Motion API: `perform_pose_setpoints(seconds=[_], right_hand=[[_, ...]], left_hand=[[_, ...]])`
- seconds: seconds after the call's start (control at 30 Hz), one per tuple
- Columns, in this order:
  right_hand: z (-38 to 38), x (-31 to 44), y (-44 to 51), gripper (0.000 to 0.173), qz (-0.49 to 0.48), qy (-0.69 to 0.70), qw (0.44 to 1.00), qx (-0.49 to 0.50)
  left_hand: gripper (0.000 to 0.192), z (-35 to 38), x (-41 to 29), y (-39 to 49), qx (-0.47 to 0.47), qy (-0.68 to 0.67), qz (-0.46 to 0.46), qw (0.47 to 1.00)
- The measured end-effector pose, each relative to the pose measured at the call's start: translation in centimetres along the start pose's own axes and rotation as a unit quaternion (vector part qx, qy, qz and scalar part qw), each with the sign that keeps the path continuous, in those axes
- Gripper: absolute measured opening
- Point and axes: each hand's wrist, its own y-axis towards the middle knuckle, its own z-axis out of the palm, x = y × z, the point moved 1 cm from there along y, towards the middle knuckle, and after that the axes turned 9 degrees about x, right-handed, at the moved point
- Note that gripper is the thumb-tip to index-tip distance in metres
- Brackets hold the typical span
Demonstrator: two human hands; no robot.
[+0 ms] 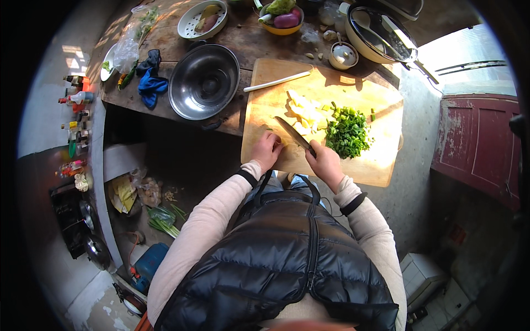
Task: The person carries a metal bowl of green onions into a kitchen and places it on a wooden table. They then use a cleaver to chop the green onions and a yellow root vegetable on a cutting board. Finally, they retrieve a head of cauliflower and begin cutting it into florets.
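Observation:
My right hand grips the dark handle of a kitchen knife, whose blade slants up and left above the wooden cutting board. My left hand is low on the board's left side with curled fingers. Something small and yellowish shows at its fingertips, too small to identify. Beyond the blade lies a pile of pale yellow cut pieces. Right of it sits a heap of chopped green leaves, in bright sunlight. A white scallion stalk lies across the board's upper left, its end past the edge.
Left of the board stands a steel wok, beside a blue cloth. A small lidded pot and a large pot with utensils across it stand behind. Farther back are a white colander and a yellow bowl of vegetables.

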Motion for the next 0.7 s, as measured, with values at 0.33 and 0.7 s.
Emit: perform_pose_setpoints(seconds=[0.33,0.7], right_hand=[[2.2,0.9,-0.1,0.018,-0.012,-0.035,0.999,0.040],[2.2,0.5,-0.4,0.018,-0.006,-0.021,0.998,0.057]], left_hand=[[0.014,-0.9,0.0,0.3,0.042,0.076,0.041,0.995],[0.011,-0.6,0.6,0.2,0.022,0.032,0.054,0.998]])
